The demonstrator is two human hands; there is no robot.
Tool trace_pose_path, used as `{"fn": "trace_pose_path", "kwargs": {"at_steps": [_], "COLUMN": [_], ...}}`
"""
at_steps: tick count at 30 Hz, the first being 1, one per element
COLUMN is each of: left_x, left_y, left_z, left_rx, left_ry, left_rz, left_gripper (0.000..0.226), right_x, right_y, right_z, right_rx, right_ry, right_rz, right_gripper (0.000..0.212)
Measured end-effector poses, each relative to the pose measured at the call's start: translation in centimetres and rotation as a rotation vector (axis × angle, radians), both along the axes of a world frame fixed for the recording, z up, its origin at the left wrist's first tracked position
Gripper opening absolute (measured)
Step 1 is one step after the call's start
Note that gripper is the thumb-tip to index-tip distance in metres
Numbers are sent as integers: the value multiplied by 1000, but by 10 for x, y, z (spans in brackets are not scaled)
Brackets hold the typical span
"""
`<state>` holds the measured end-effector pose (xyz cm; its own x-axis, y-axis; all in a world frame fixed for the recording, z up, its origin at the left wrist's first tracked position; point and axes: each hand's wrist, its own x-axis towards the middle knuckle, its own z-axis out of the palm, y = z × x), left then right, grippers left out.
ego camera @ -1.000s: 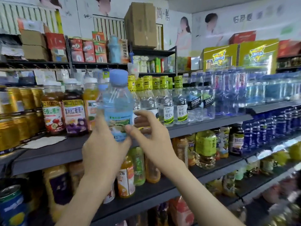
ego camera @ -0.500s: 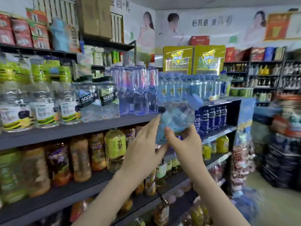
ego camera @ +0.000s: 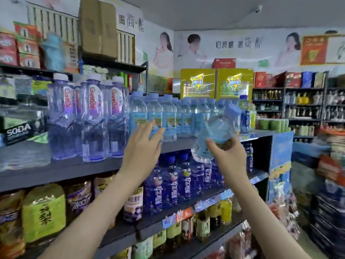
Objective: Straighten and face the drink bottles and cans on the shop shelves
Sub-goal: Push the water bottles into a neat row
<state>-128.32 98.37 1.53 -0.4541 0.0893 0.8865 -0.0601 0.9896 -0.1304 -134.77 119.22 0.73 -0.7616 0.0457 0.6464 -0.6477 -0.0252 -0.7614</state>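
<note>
Water bottle (ego camera: 216, 131): held in the air in front of the upper shelf (ego camera: 56, 171), tilted, with the pale blue cap up to the right and the base down to the left; not set down anywhere.
Right hand (ego camera: 230, 157): clamped round the lower body of the water bottle, thumb laid across the front.
Left hand (ego camera: 143, 146): nothing is held; the fingers are straight and spread before the matching row (ego camera: 169, 120). Whether a label is touched cannot be told.
Matching row: blue-labelled bottles stood upright along the shelf front, caps level, just right of the tall violet bottles (ego camera: 93, 118).
Step judged: a place in or beside the matching row seems to be sought for the carried bottle.
Risk, toppling: the row is closely packed, so a neighbour could be knocked over if the bottle is pushed in before it is righted.
Risk, slipping: smooth plastic is gripped low while the weight leans away, so the bottle could be twisted out of the grasp.
Risk, facing: the label is partly hidden by the hand and could be left turned away from the aisle.
Materials: clear, thin-walled plastic, likely easily dented; glossy label band; opaque cap; the shelf is dark, matt and flat.
Shapes: a short body with sloped shoulders is seen on the water bottle, while the violet bottles are taller and slimmer.
</note>
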Motion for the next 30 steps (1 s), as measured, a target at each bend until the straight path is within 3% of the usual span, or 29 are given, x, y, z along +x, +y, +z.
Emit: {"fn": "trace_pose_path", "kwargs": {"at_steps": [3, 8, 12, 16, 19, 26, 30], "left_x": [-54, -118, -144, -152, -152, -151, -124], "left_y": [-5, -3, -1, 3, 8, 32, 48], "left_z": [16, 25, 24, 25, 26, 24, 12], "left_rx": [-49, -14, 21, 50, 56, 166, 353], "left_ry": [-2, -167, -179, -165, -170, -166, -33], "left_rz": [82, 246, 356, 439, 500, 484, 318], "left_gripper": [58, 74, 80, 83, 85, 78, 50], "right_x": [-50, -120, -160, -181, -190, -197, -168], "right_y": [-10, -36, -57, -76, -88, -102, -99], "right_z": [24, 43, 54, 61, 58, 49, 31], "right_rx": [107, 147, 261, 358, 350, 371, 308], "right_ry": [36, -1, 14, 44, 56, 61, 238], "right_rz": [27, 84, 154, 191, 247, 320, 126], "right_gripper": [38, 33, 44, 73, 75, 69, 79]}}
